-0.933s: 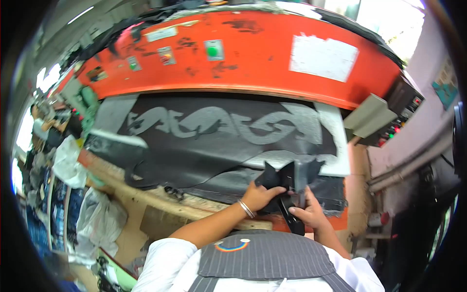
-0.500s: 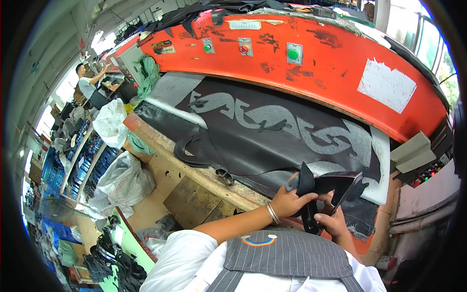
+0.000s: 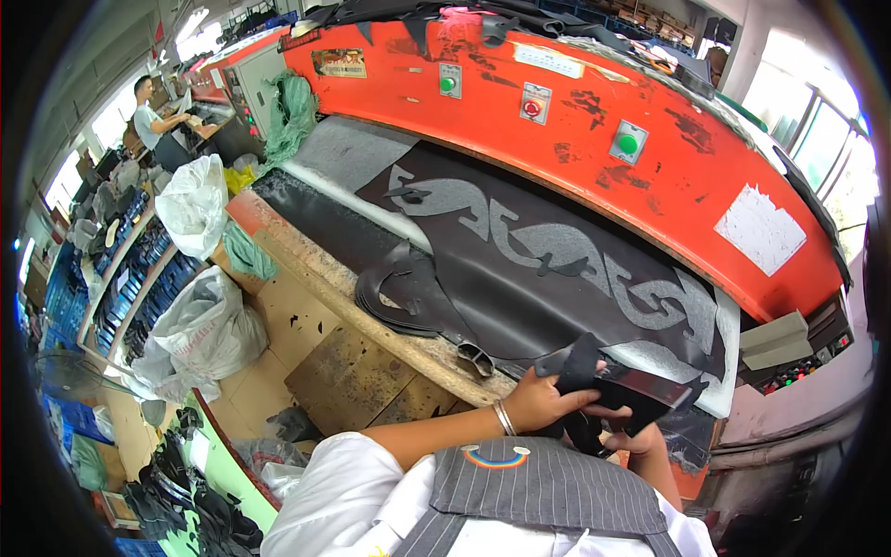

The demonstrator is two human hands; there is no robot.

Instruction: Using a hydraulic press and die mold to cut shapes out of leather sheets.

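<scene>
Close to my body, my left hand (image 3: 538,401) is closed on black cut pieces of leather-like sheet (image 3: 577,362), its fingers wrapped round them. My right hand (image 3: 636,438) grips the same bunch from the other side, with its fingers partly hidden under a broad dark flap (image 3: 654,385). Beyond my hands, a dark sheet (image 3: 483,297) lies on the machine bed, with curved cut-outs showing grey beneath. Several curved black pieces (image 3: 394,302) are stacked at the bed's near edge. Beside them stands a small metal ring-shaped tool (image 3: 475,359), perhaps a cutting die.
An orange machine beam (image 3: 501,93) with green and red buttons spans the back. A worn ledge (image 3: 371,330) borders the bed. White plastic bags (image 3: 209,325) and blue racks (image 3: 139,302) stand at left. Black scraps (image 3: 190,492) lie on a green surface. Another person (image 3: 153,125) works far left.
My view has shifted, so the machine's buttons appear further right and lower. The black pieces have tilted between my hands, which still hold them. The distant person's arms have come down.
</scene>
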